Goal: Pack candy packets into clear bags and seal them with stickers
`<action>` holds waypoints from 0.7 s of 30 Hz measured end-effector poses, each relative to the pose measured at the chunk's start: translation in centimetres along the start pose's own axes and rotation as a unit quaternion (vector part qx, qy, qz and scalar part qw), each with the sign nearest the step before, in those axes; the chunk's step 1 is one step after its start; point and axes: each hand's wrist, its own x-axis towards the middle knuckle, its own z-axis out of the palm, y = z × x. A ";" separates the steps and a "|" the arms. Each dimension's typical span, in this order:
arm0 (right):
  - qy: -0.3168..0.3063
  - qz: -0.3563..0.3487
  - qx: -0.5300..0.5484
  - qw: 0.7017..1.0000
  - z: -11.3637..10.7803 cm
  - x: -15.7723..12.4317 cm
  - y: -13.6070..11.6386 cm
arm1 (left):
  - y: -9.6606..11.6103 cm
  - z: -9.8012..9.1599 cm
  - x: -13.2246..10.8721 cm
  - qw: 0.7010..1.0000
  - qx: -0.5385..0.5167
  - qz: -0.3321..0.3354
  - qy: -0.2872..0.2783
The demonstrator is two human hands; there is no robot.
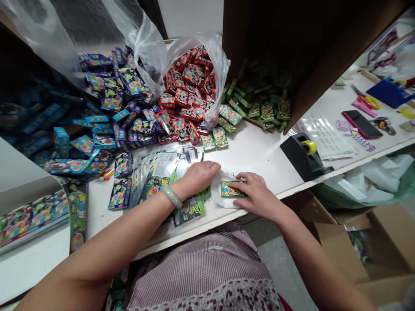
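Note:
My right hand [256,194] has its fingers on a small green printed box [231,188], which lies on a white translucent sheet [225,196]. My left hand [197,177] lies flat, palm down, at the sheet's left edge, with a pale green bangle [171,196] on its wrist. Printed foil packets [158,177] spread under and behind it. Beyond my hands are heaps of small boxes: red ones [189,90] in a plastic bag [207,52], blue ones [112,90], and green ones [230,115].
A black tape dispenser [303,155] with yellow tape stands to the right, beyond it a phone [361,124] and scissors [365,101]. A dark wooden panel [275,43] rises at the back. An open cardboard carton [343,242] sits on the floor below the white table's front edge [207,229].

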 end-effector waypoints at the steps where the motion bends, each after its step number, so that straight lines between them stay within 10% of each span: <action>1: 0.002 -0.005 0.015 1.000 -0.2 -0.2 0.1 | -0.1 0.0 0.0 1.000 -0.006 -0.012 0.005; 11: 0.164 0.021 0.118 0.979 -0.4 -2.8 -0.1 | -0.3 0.1 -0.5 0.995 -0.046 -0.069 0.047; 16: 0.184 0.258 0.404 0.858 -0.2 -2.5 1.5 | 0.0 0.0 -1.0 0.992 -0.086 -0.068 0.061; 21: 0.082 0.310 0.543 0.776 -0.5 0.3 2.4 | 0.4 -0.2 -1.4 0.984 -0.153 -0.051 0.077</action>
